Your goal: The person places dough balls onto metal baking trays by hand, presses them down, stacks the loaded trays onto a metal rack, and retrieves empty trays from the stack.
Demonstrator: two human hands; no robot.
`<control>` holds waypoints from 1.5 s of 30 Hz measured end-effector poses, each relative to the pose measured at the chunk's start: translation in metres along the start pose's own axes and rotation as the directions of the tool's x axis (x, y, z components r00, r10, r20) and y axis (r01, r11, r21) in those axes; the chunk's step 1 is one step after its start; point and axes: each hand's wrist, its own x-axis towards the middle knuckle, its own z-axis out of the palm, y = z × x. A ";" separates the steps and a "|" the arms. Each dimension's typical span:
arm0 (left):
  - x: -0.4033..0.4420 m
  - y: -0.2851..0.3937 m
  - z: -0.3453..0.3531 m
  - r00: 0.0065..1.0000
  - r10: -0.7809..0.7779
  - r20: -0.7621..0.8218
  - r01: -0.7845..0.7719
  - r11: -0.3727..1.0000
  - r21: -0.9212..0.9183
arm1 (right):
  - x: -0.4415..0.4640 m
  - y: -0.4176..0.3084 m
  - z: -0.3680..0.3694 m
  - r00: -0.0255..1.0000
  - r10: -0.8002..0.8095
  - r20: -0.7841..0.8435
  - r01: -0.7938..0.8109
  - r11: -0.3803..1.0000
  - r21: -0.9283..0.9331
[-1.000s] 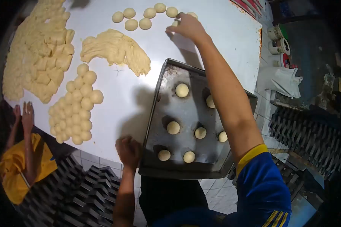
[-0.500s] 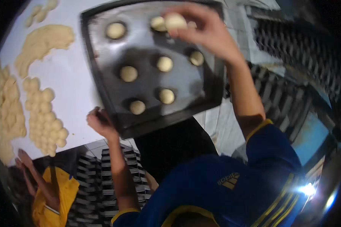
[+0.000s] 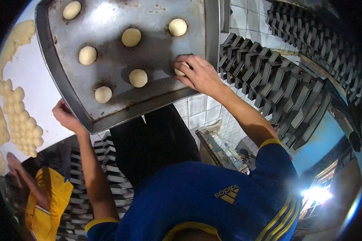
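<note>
A dark metal baking tray (image 3: pixel 157 86) spans the upper middle of the view, its left part over the white table and its near edge above my lap. Several pale round dough balls (image 3: pixel 131 37) sit spaced apart on it. My right hand (image 3: pixel 199 74) reaches in at the tray's right side, fingers curled over a dough ball (image 3: pixel 182 68) at the tray surface, partly hiding it. My left hand (image 3: pixel 67 116) is at the near-left corner, fingers curled against the outer rim, partly hidden by the tray.
On the white table (image 3: pixel 40 86) at left lie a cluster of dough balls (image 3: pixel 22 118) and flat dough pieces (image 3: pixel 18 38). Another person in a yellow shirt (image 3: pixel 54 193) has hands at the table edge. Stacked dark metal pans (image 3: pixel 277 88) stand right and below left.
My right hand has gone from the tray's far side, carrying a dough ball, to its near-right part. The view has shifted, so tray and table appear further left and up.
</note>
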 end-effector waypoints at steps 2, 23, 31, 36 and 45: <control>-0.004 -0.009 0.001 0.996 -0.076 0.036 0.077 0.997 -0.006 | 0.008 -0.007 -0.015 0.996 -0.089 -0.031 0.086 0.993 -0.077; -0.002 0.002 0.002 0.996 0.070 -0.054 -0.069 0.997 0.029 | 0.031 -0.004 0.010 0.941 -0.232 0.245 0.281 0.940 -0.192; -0.002 0.002 -0.017 0.998 0.044 0.050 -0.032 0.976 -0.216 | -0.014 0.008 -0.042 0.770 0.474 -0.427 -0.274 0.850 0.449; -0.036 0.016 -0.044 0.878 -0.067 0.474 0.190 0.957 -0.217 | -0.074 0.019 0.013 0.690 0.723 -0.036 -0.497 0.509 0.703; -0.017 0.071 -0.137 0.679 -0.072 0.730 0.504 0.769 -0.393 | -0.123 -0.038 -0.022 0.820 0.572 0.040 -0.241 0.279 0.930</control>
